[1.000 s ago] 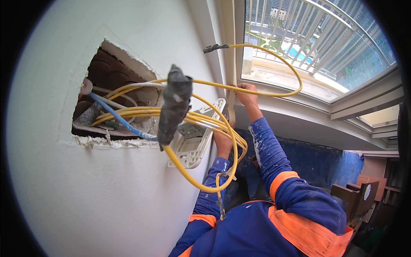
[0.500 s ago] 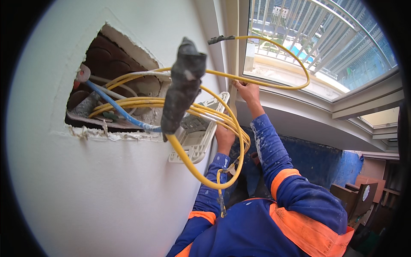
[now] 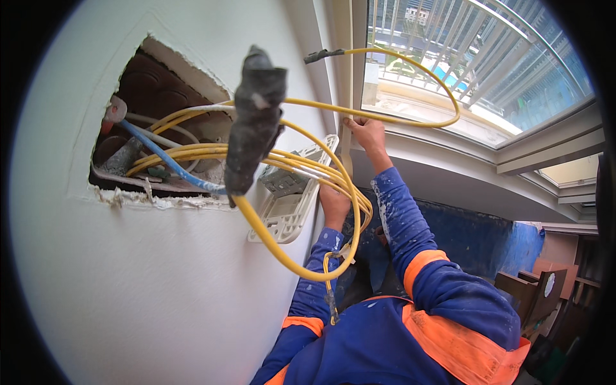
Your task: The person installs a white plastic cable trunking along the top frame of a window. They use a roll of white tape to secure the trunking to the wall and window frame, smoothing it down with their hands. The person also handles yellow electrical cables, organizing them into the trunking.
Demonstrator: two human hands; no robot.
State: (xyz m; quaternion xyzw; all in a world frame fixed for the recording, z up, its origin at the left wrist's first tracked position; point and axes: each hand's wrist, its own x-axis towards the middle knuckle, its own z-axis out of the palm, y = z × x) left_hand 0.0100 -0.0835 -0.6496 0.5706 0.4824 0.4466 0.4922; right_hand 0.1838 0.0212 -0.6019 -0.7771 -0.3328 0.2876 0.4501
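My right hand (image 3: 367,136) is raised beside the cream frame strip (image 3: 345,96), thumb and finger pinched on something I cannot make out, near a yellow cable loop (image 3: 410,123). My left hand (image 3: 335,208) is lower, partly behind coiled yellow cables, against the white plastic plate (image 3: 276,221) with a grey module (image 3: 282,181); its fingertips are hidden. A bundle wrapped in black tape (image 3: 255,122) hangs large in front. Yellow, white and blue cables (image 3: 168,160) run out of a rough square opening (image 3: 138,77) in the white wall.
A window (image 3: 468,64) with a railing outside fills the upper right, above a grey sill (image 3: 436,157). Below are a blue covered surface (image 3: 462,224) and brown boards (image 3: 539,295) at lower right. The white wall (image 3: 122,282) takes up the left side.
The wall opening, cables and taped bundle sit higher in the picture than a second ago. My right hand stays raised by the frame, shifted slightly left; my left hand stays behind the cables.
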